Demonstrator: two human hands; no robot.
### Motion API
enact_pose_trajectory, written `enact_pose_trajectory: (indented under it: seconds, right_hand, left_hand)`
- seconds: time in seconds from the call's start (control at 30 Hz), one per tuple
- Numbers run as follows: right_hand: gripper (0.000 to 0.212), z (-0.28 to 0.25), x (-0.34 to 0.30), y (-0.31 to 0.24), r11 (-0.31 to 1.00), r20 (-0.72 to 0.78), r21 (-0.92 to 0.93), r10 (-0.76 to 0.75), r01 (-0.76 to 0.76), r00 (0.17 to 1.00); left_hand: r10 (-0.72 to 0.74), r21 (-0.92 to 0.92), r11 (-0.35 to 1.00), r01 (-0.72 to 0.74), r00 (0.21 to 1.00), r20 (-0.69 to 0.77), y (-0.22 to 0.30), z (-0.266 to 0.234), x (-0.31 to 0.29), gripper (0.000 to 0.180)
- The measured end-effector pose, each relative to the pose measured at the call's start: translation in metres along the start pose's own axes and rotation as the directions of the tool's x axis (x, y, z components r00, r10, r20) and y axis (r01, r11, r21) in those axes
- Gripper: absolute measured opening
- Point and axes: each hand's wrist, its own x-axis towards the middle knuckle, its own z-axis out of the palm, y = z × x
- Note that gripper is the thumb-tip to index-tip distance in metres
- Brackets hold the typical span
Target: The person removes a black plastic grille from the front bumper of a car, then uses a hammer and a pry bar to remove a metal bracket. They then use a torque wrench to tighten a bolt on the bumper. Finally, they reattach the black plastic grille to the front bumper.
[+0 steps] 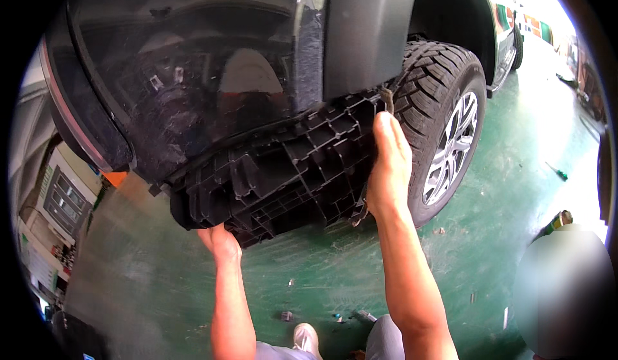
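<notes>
A black plastic car panel [302,167] with a ribbed grid surface is tilted beneath the dark glossy rear body [193,70] of a vehicle. Its upper edge lies along the lower edge of that body; whether the two are joined cannot be made out. My left hand [222,241] holds the panel from below near its lower left part, fingers mostly hidden behind it. On the panel's right end, beside the tyre, my right hand [391,160] is closed around the edge, its fingertips pointing up and partly hidden. A worn brownish scrap [387,96] shows at the upper right corner.
Right of the panel stands the rear wheel [444,122] with a knobbly tyre under a grey wheel arch [367,31]. Small debris [287,315] dots the green floor [309,276] near my shoe [306,339]. A can [562,219] and a blurred pale shape are at the right.
</notes>
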Motion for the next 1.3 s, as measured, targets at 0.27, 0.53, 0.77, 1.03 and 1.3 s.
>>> enact_pose_trajectory:
  seconds: [0.27, 0.53, 0.77, 1.03, 1.3]
  right_hand:
    - [0.057, 0.0, 0.008, -0.011, 0.996, 0.137, -0.003, 0.087, -0.088, 0.987]
    - [0.063, -0.008, 0.033, -0.01, 0.891, 0.356, 0.322, 0.199, -0.32, 0.913]
    - [0.047, -0.016, 0.051, 0.005, 0.805, 0.486, 0.418, 0.194, -0.422, 0.852]
    - [0.037, -0.014, 0.046, 0.001, 0.829, 0.49, 0.394, 0.177, -0.398, 0.854]
    - [0.049, -0.019, 0.061, 0.023, 0.782, 0.587, 0.495, 0.021, -0.379, 0.809]
  left_hand:
    - [-0.022, -0.021, 1.0, 0.023, 0.999, 0.028, 0.004, 0.0, 0.0, 0.039]
    - [-0.06, 0.011, 0.998, 0.06, 0.998, 0.003, 0.004, -0.001, 0.004, 0.04]
    - [-0.056, -0.003, 0.998, 0.056, 0.998, 0.006, 0.0, -0.002, 0.003, 0.04]
    - [-0.017, 0.01, 1.0, 0.017, 1.0, 0.007, 0.006, 0.007, 0.001, 0.044]
    - [0.018, 0.044, 0.999, -0.021, 0.998, 0.065, -0.002, -0.007, 0.005, 0.047]
